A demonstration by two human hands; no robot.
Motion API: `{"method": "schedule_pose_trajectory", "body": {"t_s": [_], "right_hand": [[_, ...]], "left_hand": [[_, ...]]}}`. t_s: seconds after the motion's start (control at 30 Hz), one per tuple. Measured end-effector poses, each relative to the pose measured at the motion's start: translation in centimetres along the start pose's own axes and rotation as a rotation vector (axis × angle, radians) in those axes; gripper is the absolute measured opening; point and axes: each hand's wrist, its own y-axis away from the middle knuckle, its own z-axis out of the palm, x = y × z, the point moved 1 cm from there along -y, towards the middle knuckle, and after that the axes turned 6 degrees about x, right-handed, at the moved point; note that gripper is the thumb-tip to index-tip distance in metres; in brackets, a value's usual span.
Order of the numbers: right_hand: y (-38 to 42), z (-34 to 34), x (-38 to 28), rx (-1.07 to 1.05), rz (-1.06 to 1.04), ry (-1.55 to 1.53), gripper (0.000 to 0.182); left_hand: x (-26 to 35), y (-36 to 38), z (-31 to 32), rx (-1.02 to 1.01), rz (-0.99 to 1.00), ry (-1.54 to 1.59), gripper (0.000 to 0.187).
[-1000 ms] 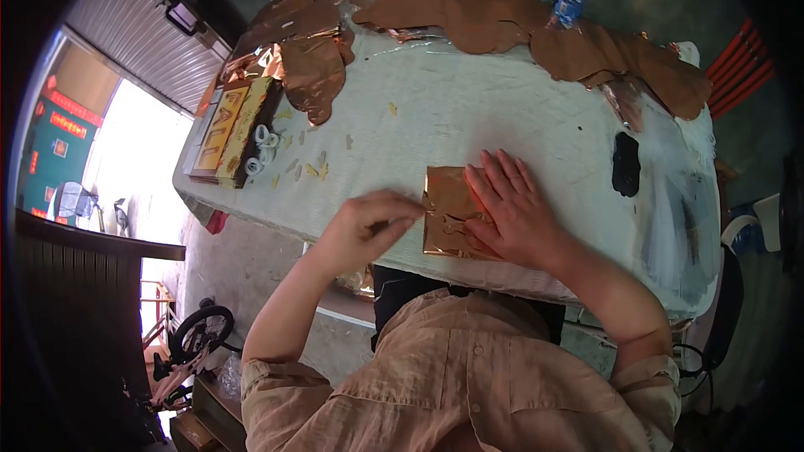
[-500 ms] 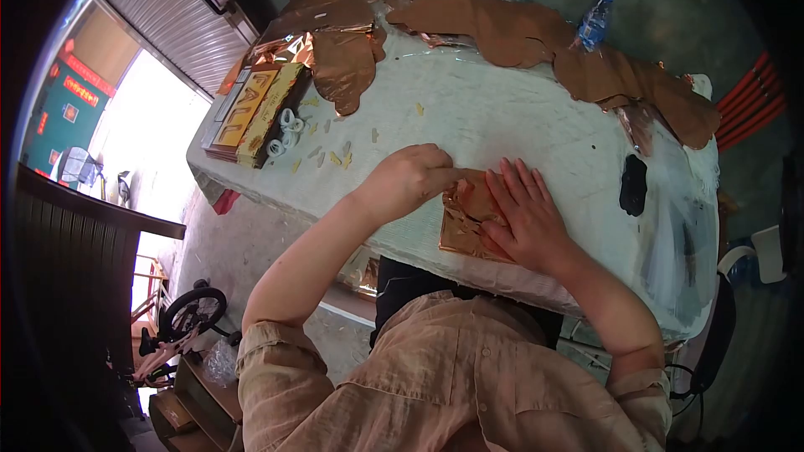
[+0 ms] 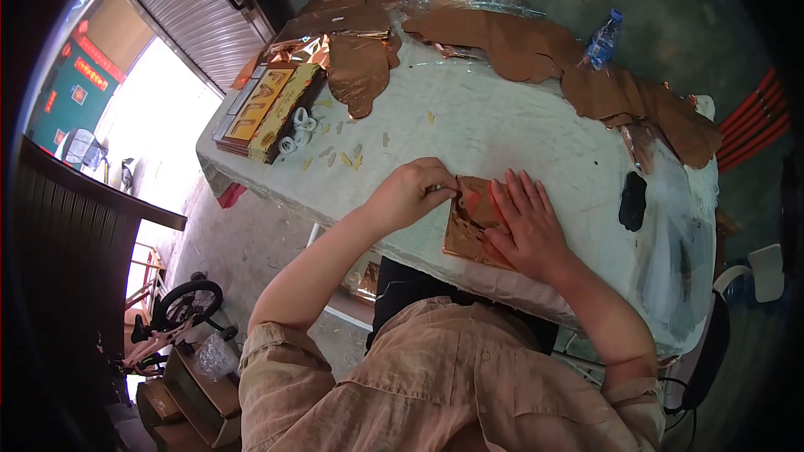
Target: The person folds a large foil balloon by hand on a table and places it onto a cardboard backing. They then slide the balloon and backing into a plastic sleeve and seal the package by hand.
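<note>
A flat, square copper-coloured foil packet (image 3: 466, 238) lies near the front edge of the cloth-covered table (image 3: 494, 134); its surface is shiny and creased. My left hand (image 3: 410, 194) is closed in a pinch at the packet's upper left edge, thumb against the fingers. Spread flat, my right hand (image 3: 529, 230) presses on the packet's right side and covers that part. A reddish patch shows on the foil between the hands.
Copper foil sheets (image 3: 511, 38) run along the far edge, beside a plastic bottle (image 3: 603, 40). On the left are a stack of packs lettered "FALL" (image 3: 264, 109), white rings (image 3: 297, 134) and several small leaf-like pieces (image 3: 352, 159). A black object (image 3: 632, 201) lies at right.
My left hand has drawn back a little toward the left along the packet's upper edge, its index finger now bent into the pinch. My right hand stays flat. The view has shifted slightly.
</note>
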Motion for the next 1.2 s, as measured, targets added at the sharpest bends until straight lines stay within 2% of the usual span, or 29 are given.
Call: {"method": "schedule_pose_trajectory", "body": {"t_s": [0.27, 0.47, 0.53, 0.73, 0.93, 1.13, 1.2], "right_hand": [[0.0, 0.2, 0.0, 0.003, -0.002, -0.006, 0.069], [0.0, 0.2, 0.1, 0.032, -0.016, -0.007, 0.067], [0.0, 0.2, 0.1, 0.031, -0.013, -0.010, 0.066], [0.0, 0.3, 0.2, 0.043, -0.021, -0.021, 0.070], [0.0, 0.0, 0.0, 0.026, -0.010, -0.023, 0.067], [0.0, 0.1, 0.0, 0.035, -0.016, -0.010, 0.068], [0.0, 0.0, 0.0, 0.023, -0.010, -0.007, 0.068]], "left_hand": [[0.2, -0.5, 0.8, -0.028, 0.009, -0.037, 0.008], [1.0, 0.0, 1.4, 0.087, 0.050, -0.119, 0.010], [1.7, 0.3, 0.7, 0.018, -0.232, 0.083, 0.011], [1.6, 0.7, 0.6, 0.028, -0.258, 0.129, 0.011], [0.8, 0.3, 1.3, 0.047, -0.123, 0.053, 0.008], [1.3, 0.0, 1.7, 0.018, -0.087, -0.043, 0.005], [1.0, 0.0, 2.0, 0.019, -0.047, -0.081, 0.009]]}}
